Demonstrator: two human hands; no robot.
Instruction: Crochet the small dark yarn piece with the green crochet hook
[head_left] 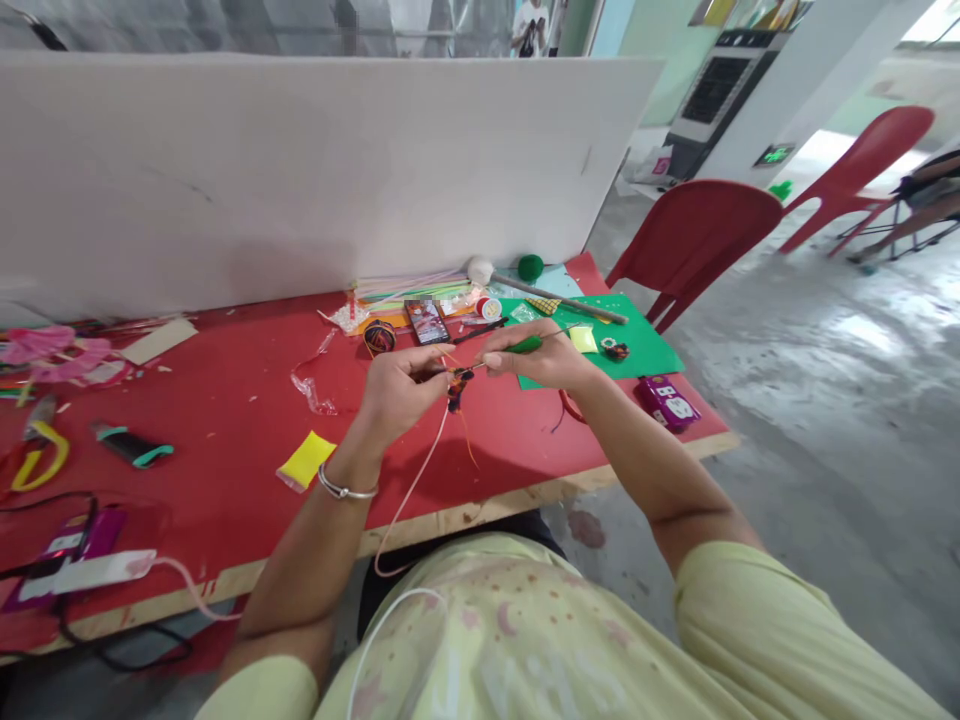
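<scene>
Between my hands hangs a small dark multicoloured yarn piece [455, 392], with a loose orange strand below it. My left hand [405, 390] pinches its upper end and a strand of yarn. In my right hand [536, 355] is a green-handled hook [525, 345], its metal tip touching the top of the piece. A ball of dark multicoloured yarn [379, 337] sits just beyond my left hand. A phone [427, 322] lies behind the hands on the red table [240, 400].
Yellow packet [307, 459], cutter [135, 446] and yellow-handled scissors [41, 460] lie left. A green sheet [645, 340], grey rod [562, 297] and purple box [667, 403] are right. A white panel [300, 180] stands behind; a pink cable [412, 490] hangs over the front edge.
</scene>
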